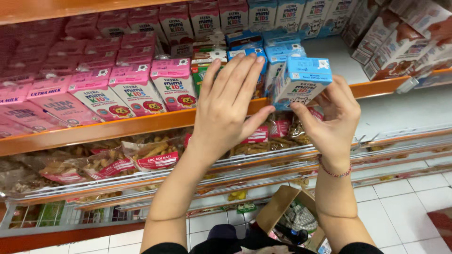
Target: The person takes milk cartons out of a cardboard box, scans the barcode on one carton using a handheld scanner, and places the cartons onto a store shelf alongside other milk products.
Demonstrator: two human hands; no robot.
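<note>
right hand (332, 120) grips a small blue carton (301, 82); left hand (226, 110) spread flat, empty, over pink cartons (136, 89)

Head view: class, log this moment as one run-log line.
right hand: holds blue carton | left hand: open, against shelf cartons | orange shelf edge | pink cartons

Small cartons (136, 89) on upper shelf (117, 127) — snack bags (150, 157) on rack below; cardboard box (282, 207) on floor, btm right.

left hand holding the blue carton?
No: the right hand grips the blue carton at the shelf edge, while the left hand lies open beside it, fingers spread.
</note>
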